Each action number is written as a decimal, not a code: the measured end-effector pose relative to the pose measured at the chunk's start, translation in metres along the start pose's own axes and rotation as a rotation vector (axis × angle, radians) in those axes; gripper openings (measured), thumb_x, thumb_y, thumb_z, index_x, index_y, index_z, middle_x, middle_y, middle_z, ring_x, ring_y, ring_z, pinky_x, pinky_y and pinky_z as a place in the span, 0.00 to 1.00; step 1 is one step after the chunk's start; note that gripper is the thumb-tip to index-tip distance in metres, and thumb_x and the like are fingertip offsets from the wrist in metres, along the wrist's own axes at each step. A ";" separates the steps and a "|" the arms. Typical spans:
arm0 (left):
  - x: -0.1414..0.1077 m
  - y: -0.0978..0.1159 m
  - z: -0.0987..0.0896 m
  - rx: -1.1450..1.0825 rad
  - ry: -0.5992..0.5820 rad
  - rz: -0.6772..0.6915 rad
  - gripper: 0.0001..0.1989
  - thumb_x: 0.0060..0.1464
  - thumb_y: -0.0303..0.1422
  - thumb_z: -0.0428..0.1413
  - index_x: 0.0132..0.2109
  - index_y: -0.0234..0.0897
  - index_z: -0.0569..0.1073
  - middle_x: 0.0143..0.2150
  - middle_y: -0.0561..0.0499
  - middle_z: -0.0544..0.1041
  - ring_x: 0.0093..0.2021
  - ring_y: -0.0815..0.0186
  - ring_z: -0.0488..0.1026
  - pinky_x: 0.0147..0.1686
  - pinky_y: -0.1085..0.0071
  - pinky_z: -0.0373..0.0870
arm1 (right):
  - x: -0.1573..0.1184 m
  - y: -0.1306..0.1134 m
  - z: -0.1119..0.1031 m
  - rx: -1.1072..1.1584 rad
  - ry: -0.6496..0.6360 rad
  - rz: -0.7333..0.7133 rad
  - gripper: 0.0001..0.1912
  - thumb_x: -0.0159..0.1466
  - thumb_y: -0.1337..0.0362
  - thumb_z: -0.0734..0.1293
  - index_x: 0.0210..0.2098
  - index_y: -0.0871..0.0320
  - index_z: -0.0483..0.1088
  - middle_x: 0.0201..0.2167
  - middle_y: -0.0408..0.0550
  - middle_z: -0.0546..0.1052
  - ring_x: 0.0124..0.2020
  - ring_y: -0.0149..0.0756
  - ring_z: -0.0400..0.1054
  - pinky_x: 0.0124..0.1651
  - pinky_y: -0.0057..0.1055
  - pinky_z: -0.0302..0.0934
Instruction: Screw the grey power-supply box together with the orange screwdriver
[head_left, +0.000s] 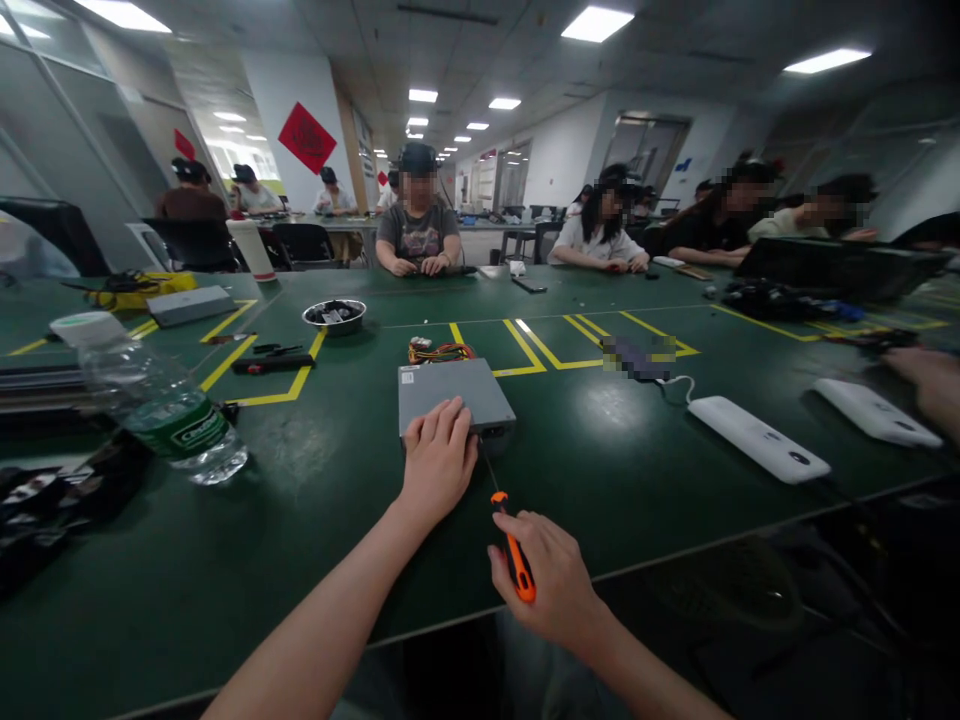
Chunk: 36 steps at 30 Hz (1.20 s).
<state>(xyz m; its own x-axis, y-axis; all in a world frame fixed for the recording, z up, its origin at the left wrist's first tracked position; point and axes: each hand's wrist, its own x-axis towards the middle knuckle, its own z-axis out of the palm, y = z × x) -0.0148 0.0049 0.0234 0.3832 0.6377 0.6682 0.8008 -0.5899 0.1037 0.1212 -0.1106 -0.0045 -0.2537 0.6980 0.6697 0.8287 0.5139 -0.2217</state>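
A grey metal computer power supply (442,385) lies flat on the green table, its bundle of coloured cables (442,351) at the far side. Over its near edge rests my left hand (439,455), fingers on the top face and palm against the front, holding it. My right hand (544,570) is closed around the orange and black handle of a screwdriver (517,560). The thin shaft points up and away, with its tip at the front face of the power supply, just right of my left hand. Whether the tip sits in a screw is too small to tell.
A water bottle (176,420) stands tilted-looking at left, near a metal bowl (334,318) of dark small parts. White power banks (757,438) lie at right, one with a cable. Yellow tape marks the green table (360,480). Several people sit beyond; another person's hand (930,380) shows at right.
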 end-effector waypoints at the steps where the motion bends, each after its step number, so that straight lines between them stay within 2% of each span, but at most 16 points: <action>1: 0.000 0.000 0.000 -0.004 0.001 -0.002 0.15 0.58 0.32 0.47 0.52 0.38 0.65 0.57 0.44 0.67 0.56 0.56 0.62 0.51 0.57 0.53 | 0.000 0.000 0.000 -0.010 -0.011 0.000 0.13 0.58 0.68 0.61 0.43 0.60 0.62 0.29 0.49 0.73 0.30 0.37 0.69 0.33 0.36 0.66; 15: -0.001 -0.001 -0.005 -0.069 -0.010 0.035 0.16 0.57 0.32 0.46 0.52 0.35 0.65 0.57 0.41 0.66 0.57 0.53 0.60 0.52 0.55 0.50 | 0.001 -0.002 0.002 -0.153 -0.039 -0.055 0.12 0.59 0.63 0.61 0.42 0.60 0.61 0.30 0.48 0.73 0.30 0.36 0.67 0.33 0.32 0.63; 21: 0.003 0.006 0.004 0.003 0.051 -0.007 0.14 0.57 0.33 0.48 0.49 0.35 0.66 0.53 0.40 0.69 0.54 0.49 0.62 0.49 0.53 0.50 | 0.001 0.003 -0.003 -0.070 -0.031 -0.029 0.13 0.59 0.61 0.59 0.42 0.60 0.62 0.29 0.47 0.73 0.29 0.34 0.66 0.32 0.31 0.61; 29: 0.005 0.008 0.010 0.091 0.073 0.012 0.14 0.54 0.32 0.52 0.49 0.36 0.66 0.52 0.41 0.70 0.51 0.52 0.64 0.48 0.56 0.52 | 0.001 0.008 -0.007 0.035 -0.087 0.022 0.14 0.58 0.62 0.59 0.42 0.61 0.63 0.29 0.48 0.72 0.29 0.37 0.66 0.30 0.33 0.60; 33: 0.006 0.008 0.010 0.121 0.062 0.010 0.15 0.53 0.32 0.52 0.49 0.37 0.65 0.52 0.42 0.71 0.51 0.53 0.65 0.46 0.57 0.52 | 0.003 0.010 -0.012 0.147 -0.059 0.062 0.14 0.58 0.64 0.60 0.43 0.62 0.62 0.28 0.48 0.72 0.27 0.36 0.65 0.29 0.33 0.61; 36: 0.007 0.008 0.007 0.131 0.039 -0.002 0.14 0.53 0.31 0.52 0.49 0.38 0.66 0.52 0.43 0.71 0.51 0.54 0.66 0.47 0.57 0.52 | 0.005 0.013 -0.016 0.252 0.016 0.104 0.13 0.59 0.63 0.60 0.43 0.61 0.61 0.27 0.49 0.73 0.26 0.36 0.66 0.28 0.33 0.62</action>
<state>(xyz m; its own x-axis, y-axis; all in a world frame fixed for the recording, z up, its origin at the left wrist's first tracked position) -0.0022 0.0084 0.0239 0.3657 0.6173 0.6966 0.8557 -0.5173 0.0092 0.1388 -0.1081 0.0072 -0.1643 0.7468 0.6444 0.6991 0.5491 -0.4581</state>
